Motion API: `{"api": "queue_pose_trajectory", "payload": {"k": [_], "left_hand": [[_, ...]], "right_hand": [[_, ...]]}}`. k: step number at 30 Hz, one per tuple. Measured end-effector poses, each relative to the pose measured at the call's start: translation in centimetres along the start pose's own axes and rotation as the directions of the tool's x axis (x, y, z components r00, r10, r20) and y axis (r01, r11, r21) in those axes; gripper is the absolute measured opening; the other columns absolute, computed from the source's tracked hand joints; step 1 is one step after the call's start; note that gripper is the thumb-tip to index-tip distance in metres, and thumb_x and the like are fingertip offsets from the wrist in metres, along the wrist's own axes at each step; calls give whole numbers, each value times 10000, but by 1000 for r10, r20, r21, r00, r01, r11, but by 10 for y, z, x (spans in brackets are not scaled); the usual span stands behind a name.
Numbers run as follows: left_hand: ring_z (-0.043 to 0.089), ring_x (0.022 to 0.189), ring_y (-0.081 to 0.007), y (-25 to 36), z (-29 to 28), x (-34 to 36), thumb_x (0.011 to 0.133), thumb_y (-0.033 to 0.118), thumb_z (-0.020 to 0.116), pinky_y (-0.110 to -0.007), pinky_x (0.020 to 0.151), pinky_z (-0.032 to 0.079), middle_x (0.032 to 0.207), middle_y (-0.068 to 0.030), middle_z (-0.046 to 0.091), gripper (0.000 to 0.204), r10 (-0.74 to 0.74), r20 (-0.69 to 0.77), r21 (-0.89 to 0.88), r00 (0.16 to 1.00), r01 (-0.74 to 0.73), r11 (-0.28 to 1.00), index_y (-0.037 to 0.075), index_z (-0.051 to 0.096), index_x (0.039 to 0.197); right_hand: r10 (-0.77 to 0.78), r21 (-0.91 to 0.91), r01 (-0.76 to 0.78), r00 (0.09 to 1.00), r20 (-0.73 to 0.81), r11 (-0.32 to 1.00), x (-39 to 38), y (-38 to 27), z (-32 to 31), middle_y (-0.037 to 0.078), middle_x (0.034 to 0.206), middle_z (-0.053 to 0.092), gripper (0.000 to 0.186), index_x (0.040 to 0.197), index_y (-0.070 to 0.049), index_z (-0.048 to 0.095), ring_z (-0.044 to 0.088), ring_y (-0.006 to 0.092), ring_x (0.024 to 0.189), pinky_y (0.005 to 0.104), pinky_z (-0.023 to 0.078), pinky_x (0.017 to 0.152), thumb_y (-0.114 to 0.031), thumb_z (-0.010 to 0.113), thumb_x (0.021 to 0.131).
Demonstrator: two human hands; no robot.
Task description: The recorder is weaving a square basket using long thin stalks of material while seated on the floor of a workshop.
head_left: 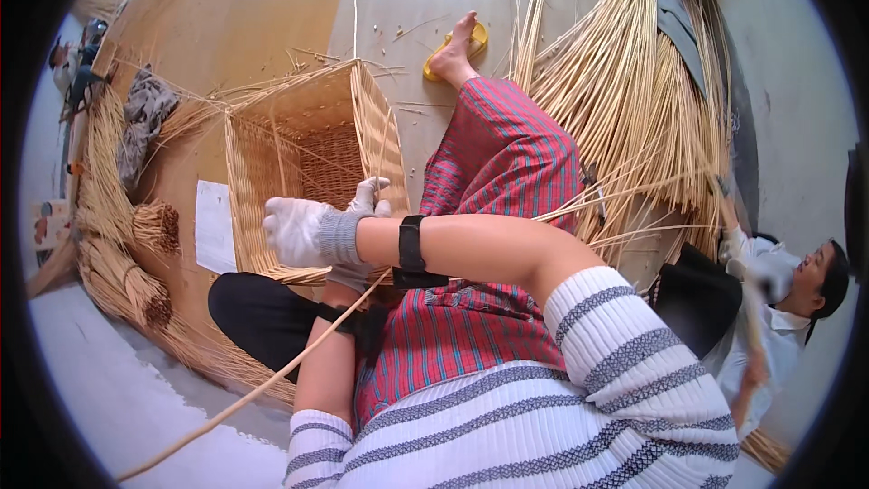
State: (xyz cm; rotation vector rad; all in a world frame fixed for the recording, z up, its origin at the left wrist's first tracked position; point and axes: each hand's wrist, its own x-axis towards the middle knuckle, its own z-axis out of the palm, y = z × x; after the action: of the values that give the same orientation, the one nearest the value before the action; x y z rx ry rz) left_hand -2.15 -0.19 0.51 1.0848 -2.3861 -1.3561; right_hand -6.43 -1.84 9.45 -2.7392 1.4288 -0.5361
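A square wicker basket lies tilted in front of my knees, its opening toward me. Both hands wear whitish gloves, and my arms cross. My right hand reaches across to the left and is closed at the basket's near side; what its fingers hold is hidden. My left hand comes up beneath the right wrist, its fingers bent around the basket's right-hand rim. A long cane strand runs from the lower left and passes out of sight under my right forearm.
Bundles of cane lie on the left, beside a grey cloth and a white sheet. A large spread of cane fills the upper right. My bare foot rests on a yellow slipper. Another person sits at the right.
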Motion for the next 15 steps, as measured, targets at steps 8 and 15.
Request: {"api": "queue_pose_trajectory", "payload": {"k": [8, 15], "left_hand": [[689, 952, -340, 26, -21, -14, 926, 193, 604, -428, 778, 545, 1054, -133, 704, 321, 215, 126, 490, 969, -249, 835, 101, 593, 1233], [668, 820, -308, 63, -25, -13, 917, 127, 616, -412, 727, 525, 914, -132, 683, 249, 284, 52, 405, 957, -280, 870, 104, 610, 1165]], "right_hand": [[722, 309, -654, 602, -340, 691, -122, 44, -35, 71, 911, 684, 187, 987, -142, 707, 678, 282, 897, 404, 554, 769, -175, 700, 803], [831, 363, -749, 518, -200, 554, -173, -4, -1, 113, 760, 655, 183, 857, -121, 632, 671, 309, 755, 422, 533, 681, -293, 676, 902]]}}
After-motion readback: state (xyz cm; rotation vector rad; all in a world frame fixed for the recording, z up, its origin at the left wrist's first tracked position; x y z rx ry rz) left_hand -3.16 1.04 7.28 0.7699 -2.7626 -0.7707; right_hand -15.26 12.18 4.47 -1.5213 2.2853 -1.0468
